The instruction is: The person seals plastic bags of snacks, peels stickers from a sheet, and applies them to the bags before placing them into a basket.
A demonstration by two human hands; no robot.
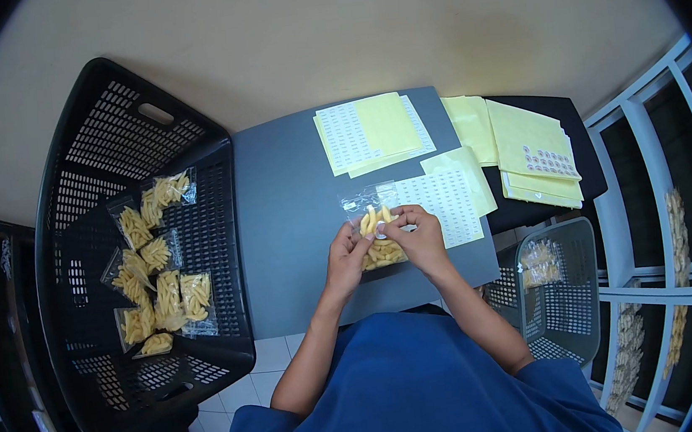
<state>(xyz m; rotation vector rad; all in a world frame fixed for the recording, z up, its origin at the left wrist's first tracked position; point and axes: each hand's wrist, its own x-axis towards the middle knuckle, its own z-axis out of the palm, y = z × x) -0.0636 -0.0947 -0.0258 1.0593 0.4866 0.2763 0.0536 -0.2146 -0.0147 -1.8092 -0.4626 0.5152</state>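
Note:
A clear plastic bag of pale yellow finger-shaped pieces (382,256) lies near the front edge of the grey table, between my two hands. My left hand (348,254) is closed on the bag's left side. My right hand (417,238) grips its right side, with the thumb at a small round white sticker (380,230) on the bag's front. The bag's transparent top end points away from me. Just right of the bag, a sheet of small printed labels (450,205) lies partly behind my right hand.
A large black crate (236,253) with several filled bags stands at the left. Yellow and white label sheets (391,123) lie on the table (277,198); more yellow sheets (528,138) rest on a black surface at right. Below them, a grey basket (584,275) holds bags. Shelving stands far right.

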